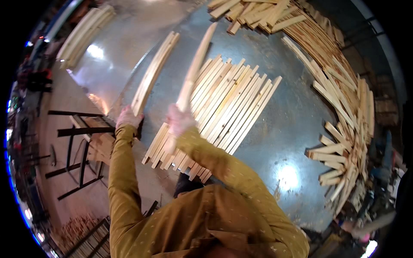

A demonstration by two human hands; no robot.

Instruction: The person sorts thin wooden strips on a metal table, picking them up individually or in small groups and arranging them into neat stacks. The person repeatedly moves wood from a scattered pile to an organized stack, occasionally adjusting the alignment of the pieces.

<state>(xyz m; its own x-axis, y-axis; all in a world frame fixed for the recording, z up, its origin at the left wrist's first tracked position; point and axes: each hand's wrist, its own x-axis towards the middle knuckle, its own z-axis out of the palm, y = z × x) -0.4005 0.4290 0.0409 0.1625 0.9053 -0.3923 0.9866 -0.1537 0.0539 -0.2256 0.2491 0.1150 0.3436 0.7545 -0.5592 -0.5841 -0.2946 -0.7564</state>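
Note:
My left hand, in a pale pinkish glove, is closed on the near end of a short stack of wooden strips at the metal table's left edge. In my right hand, gloved alike and smeared by motion, is a single wooden strip, gripped nearer its lower end and slanting up and away. This strip passes over the left side of a row of wooden strips laid side by side on the table. Their near ends jut past the table's front edge.
Another stack of strips lies at the far left. Loose wooden pieces heap at the back and along the right rim. A black metal frame stands left of the table. Bundled sticks sit at the lower left.

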